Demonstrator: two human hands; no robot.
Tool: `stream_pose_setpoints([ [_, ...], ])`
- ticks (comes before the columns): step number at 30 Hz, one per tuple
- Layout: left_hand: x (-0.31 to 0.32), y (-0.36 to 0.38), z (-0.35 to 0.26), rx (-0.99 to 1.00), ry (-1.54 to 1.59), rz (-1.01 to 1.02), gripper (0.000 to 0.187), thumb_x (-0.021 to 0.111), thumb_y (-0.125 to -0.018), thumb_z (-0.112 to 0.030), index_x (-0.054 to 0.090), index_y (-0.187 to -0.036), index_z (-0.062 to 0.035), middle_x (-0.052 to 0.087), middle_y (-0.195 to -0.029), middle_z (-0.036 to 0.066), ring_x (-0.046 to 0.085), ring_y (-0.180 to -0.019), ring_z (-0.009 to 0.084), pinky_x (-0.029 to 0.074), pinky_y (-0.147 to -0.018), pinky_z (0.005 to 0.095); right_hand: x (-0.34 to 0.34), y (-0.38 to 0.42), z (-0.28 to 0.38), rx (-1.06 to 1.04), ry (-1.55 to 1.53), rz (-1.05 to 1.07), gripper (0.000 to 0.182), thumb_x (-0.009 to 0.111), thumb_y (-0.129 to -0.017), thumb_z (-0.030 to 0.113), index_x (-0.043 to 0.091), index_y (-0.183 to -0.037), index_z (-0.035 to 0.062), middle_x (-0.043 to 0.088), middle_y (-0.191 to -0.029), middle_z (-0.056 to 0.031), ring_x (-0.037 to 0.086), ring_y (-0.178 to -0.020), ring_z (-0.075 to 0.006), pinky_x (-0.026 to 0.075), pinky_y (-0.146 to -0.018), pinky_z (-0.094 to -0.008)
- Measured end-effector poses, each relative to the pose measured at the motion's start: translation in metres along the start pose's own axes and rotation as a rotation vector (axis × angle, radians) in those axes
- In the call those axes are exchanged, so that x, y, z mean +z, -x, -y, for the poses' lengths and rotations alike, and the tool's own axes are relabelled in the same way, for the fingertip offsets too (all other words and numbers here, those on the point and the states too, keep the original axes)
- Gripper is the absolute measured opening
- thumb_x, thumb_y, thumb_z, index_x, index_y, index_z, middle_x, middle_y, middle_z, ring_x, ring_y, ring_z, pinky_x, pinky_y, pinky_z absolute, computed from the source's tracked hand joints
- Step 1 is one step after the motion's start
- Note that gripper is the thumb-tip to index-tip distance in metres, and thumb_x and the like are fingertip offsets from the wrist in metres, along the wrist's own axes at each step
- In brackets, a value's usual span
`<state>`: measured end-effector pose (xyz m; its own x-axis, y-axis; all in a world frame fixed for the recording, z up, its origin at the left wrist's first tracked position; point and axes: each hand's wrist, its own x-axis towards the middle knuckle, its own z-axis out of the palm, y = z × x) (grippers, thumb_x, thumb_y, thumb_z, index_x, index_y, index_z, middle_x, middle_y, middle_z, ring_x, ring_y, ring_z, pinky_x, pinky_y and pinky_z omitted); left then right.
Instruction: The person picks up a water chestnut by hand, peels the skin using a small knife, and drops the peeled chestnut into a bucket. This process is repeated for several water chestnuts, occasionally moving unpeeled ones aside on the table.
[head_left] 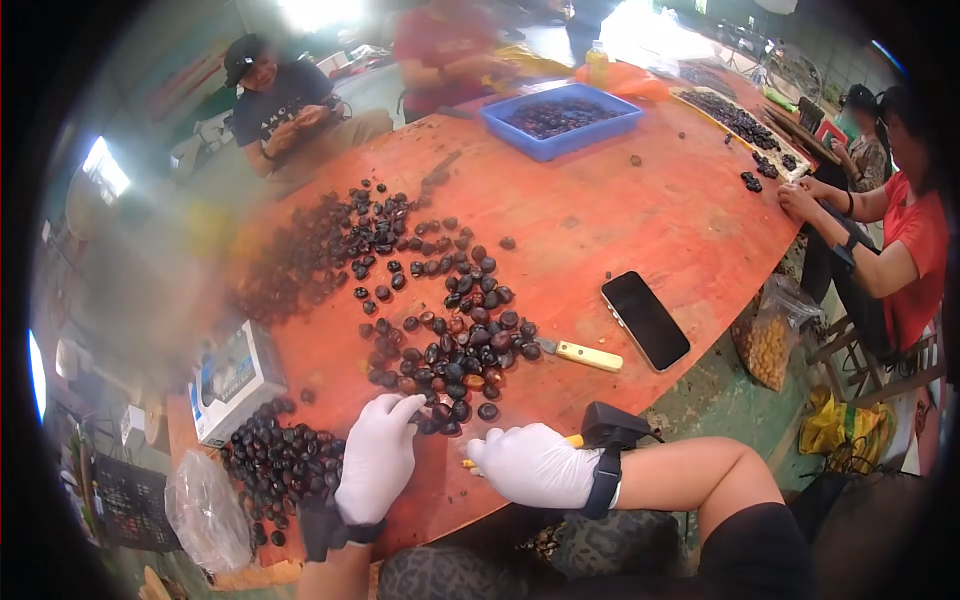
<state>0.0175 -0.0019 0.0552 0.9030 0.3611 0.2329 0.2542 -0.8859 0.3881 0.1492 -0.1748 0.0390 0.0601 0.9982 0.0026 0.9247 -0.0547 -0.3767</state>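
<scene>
My left hand (378, 455), in a white glove, has its fingers pinched together at the near edge of a pile of dark, glossy round fruits (455, 350). What sits between its fingertips is hidden. To the right, my gloved right hand (535, 466) is closed around a thin yellow-handled tool (574, 441), whose yellow ends show on both sides of the fist. A second heap of dark fruits (285, 460) lies left of my left hand. Beyond my right hand rests a knife with a pale yellow handle (590, 356), its blade against the pile.
A black phone (646, 320) lies on the red tabletop (560, 230). On the left stand a white box (238, 385) and a clear plastic bag (207, 510). Farther back are a blue tray (560, 150) of dark fruits and a long tray (745, 125). Several people work around the table.
</scene>
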Motion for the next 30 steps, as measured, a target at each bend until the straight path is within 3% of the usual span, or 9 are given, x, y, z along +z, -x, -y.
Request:
stream_pose_setpoints([
  [5,-0.004,0.023,-0.015,-0.085,0.299,-0.046,0.029,0.059,-0.080,0.011,0.066,-0.107,0.0004,0.064,-0.102,0.014,0.067,-0.087,0.0267,0.054,-0.076,0.0305,0.002,-0.002,-0.003,0.002,-0.038,0.034,0.013,0.059,-0.087,0.013,0.056,-0.094,0.0018,0.065,-0.084,-0.0166,0.070,-0.075,-0.0323,0.055,-0.061,-0.0406],
  [8,0.000,0.032,-0.020,-0.220,0.314,0.024,0.026,0.061,-0.080,0.007,0.067,-0.105,0.0011,0.065,-0.100,0.012,0.067,-0.082,0.0204,0.054,-0.073,0.0281,0.010,-0.001,-0.008,-0.046,-0.027,-0.027,0.016,0.057,-0.092,0.019,0.055,-0.095,0.0033,0.063,-0.078,-0.0141,0.069,-0.068,-0.0297,0.054,-0.057,-0.0392],
  [12,0.021,0.038,-0.008,-0.192,0.395,0.060,0.023,0.061,-0.080,0.006,0.068,-0.102,0.0009,0.065,-0.092,0.007,0.065,-0.078,0.0121,0.051,-0.071,0.0242,0.013,0.000,-0.008,-0.051,-0.039,-0.065,0.014,0.058,-0.089,0.015,0.055,-0.096,0.0032,0.063,-0.080,-0.0151,0.069,-0.068,-0.0312,0.053,-0.058,-0.0401],
  [14,0.023,0.039,-0.003,-0.269,0.422,0.138,0.021,0.062,-0.080,0.005,0.067,-0.101,0.0023,0.065,-0.093,0.006,0.064,-0.079,0.0099,0.051,-0.071,0.0238,0.014,-0.001,-0.010,-0.060,-0.042,-0.048,0.015,0.058,-0.089,0.015,0.055,-0.097,0.0031,0.063,-0.080,-0.0151,0.068,-0.069,-0.0317,0.053,-0.058,-0.0402],
  [17,0.030,0.041,0.002,-0.327,0.554,0.103,0.017,0.062,-0.081,0.005,0.064,-0.097,0.0034,0.066,-0.094,0.005,0.064,-0.079,0.0084,0.051,-0.072,0.0230,0.018,-0.003,-0.014,-0.088,-0.042,-0.048,0.016,0.058,-0.088,0.015,0.056,-0.098,0.0029,0.063,-0.081,-0.0149,0.069,-0.071,-0.0320,0.053,-0.060,-0.0408],
  [20,0.032,0.038,0.004,-0.332,0.528,0.098,0.015,0.064,-0.079,0.003,0.066,-0.094,0.0038,0.063,-0.089,0.009,0.063,-0.074,0.0110,0.050,-0.068,0.0254,0.016,-0.002,-0.013,-0.055,-0.111,-0.025,0.016,0.058,-0.088,0.015,0.057,-0.099,0.0031,0.064,-0.083,-0.0152,0.069,-0.075,-0.0322,0.054,-0.063,-0.0414],
  [27,0.036,0.040,0.011,-0.317,0.444,0.096,0.015,0.063,-0.078,0.003,0.065,-0.094,0.0039,0.064,-0.089,0.008,0.061,-0.072,0.0107,0.049,-0.066,0.0248,0.023,-0.006,-0.015,-0.069,-0.152,-0.021,0.017,0.060,-0.086,0.014,0.061,-0.098,0.0027,0.067,-0.088,-0.0143,0.070,-0.082,-0.0309,0.055,-0.069,-0.0413],
  [30,0.032,0.041,0.011,-0.379,0.443,0.166,0.016,0.060,-0.082,0.006,0.058,-0.098,0.0012,0.066,-0.098,0.007,0.063,-0.090,0.0117,0.052,-0.079,0.0258,0.044,-0.012,-0.019,-0.117,-0.186,-0.213,0.013,0.065,-0.078,0.014,0.068,-0.083,0.0022,0.070,-0.075,-0.0145,0.071,-0.071,-0.0305,0.054,-0.059,-0.0408],
])
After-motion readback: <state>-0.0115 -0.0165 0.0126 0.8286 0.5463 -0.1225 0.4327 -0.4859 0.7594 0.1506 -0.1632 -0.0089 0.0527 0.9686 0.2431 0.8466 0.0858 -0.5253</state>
